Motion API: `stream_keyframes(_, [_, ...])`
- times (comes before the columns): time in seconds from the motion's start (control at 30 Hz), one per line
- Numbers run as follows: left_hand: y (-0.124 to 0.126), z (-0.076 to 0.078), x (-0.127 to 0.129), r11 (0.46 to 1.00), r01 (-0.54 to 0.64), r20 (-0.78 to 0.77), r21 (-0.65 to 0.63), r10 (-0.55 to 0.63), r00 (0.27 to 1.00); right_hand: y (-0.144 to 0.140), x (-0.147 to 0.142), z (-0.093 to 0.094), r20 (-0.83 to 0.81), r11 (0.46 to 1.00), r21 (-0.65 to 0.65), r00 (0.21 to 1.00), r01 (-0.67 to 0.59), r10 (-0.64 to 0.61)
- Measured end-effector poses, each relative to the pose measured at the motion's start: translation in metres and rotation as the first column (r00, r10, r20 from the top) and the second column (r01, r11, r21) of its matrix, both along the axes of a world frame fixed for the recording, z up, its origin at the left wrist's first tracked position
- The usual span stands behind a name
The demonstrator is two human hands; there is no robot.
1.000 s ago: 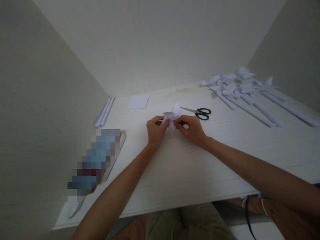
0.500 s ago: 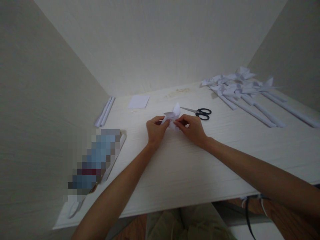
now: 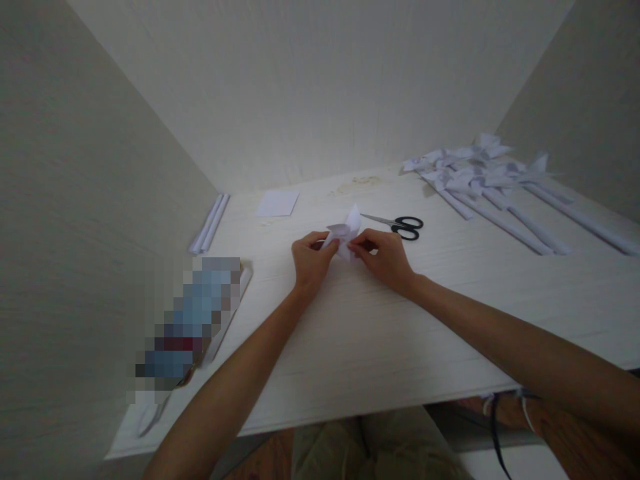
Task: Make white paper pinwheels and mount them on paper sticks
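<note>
Between my two hands is a white paper pinwheel point(image 3: 354, 221), its pointed blades curling upward, held just over the table. My left hand point(image 3: 313, 259) pinches it from the left, thumb across its middle. From the right, the fingertips of my right hand point(image 3: 384, 257) are closed on its edge near the centre. What lies under the fingertips is hidden. Just beyond my right hand a pair of scissors point(image 3: 400, 227) with black handles rests on the table, blades pointing left.
Several paper pinwheels on rolled paper sticks point(image 3: 525, 227) lie at the right back. A square sheet of white paper point(image 3: 278, 203) lies at the back left, near rolled paper tubes point(image 3: 210, 223) by the left wall. A blurred-out object point(image 3: 193, 327) is at the left on the white table point(image 3: 400, 347).
</note>
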State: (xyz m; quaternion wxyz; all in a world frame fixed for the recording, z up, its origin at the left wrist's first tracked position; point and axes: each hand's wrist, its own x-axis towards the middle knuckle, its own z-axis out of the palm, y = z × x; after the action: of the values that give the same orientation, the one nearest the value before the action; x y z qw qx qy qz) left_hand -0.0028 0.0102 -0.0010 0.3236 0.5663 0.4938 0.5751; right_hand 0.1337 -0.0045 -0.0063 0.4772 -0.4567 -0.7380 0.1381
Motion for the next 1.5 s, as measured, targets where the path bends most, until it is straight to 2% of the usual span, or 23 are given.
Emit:
stream_keyframes(0.17, [-0.0014, 0.0004, 0.0008, 1.000, 0.014, -0.002, -0.003, -0.014, 1.000, -0.0001, 0.0004, 0.0011, -0.027, 1.000, 0.002, 0.999, 0.019, -0.019])
stream_keyframes(0.47, [-0.0037, 0.0000, 0.0024, 0.998, 0.041, -0.039, 0.044, -0.039, 0.998, -0.0046, 0.0009, 0.0067, -0.031, 0.994, 0.057, 0.995, -0.095, 0.097])
stream_keyframes(0.7, [-0.0052, 0.0005, 0.0019, 0.996, 0.006, -0.080, 0.091, 0.001, 0.997, -0.0035, 0.0002, 0.0046, -0.044, 0.998, 0.005, 0.997, -0.069, 0.069])
stream_keyframes(0.93, [-0.0062, 0.0030, 0.0026, 0.996, 0.020, -0.098, 0.091, -0.011, 0.995, -0.0042, 0.0009, 0.0053, 0.082, 0.999, 0.036, 0.997, 0.001, -0.004])
stream_keyframes(1.23, [-0.0047, 0.0013, 0.0018, 0.996, -0.006, -0.091, 0.085, 0.013, 0.996, -0.0023, 0.0016, 0.0046, 0.070, 1.000, 0.021, 0.997, 0.010, -0.011])
stream_keyframes(1.5, [-0.0066, 0.0015, 0.0012, 0.994, 0.025, -0.160, 0.110, -0.007, 0.987, -0.0024, 0.0004, 0.0056, 0.154, 0.999, 0.028, 0.987, 0.043, -0.047])
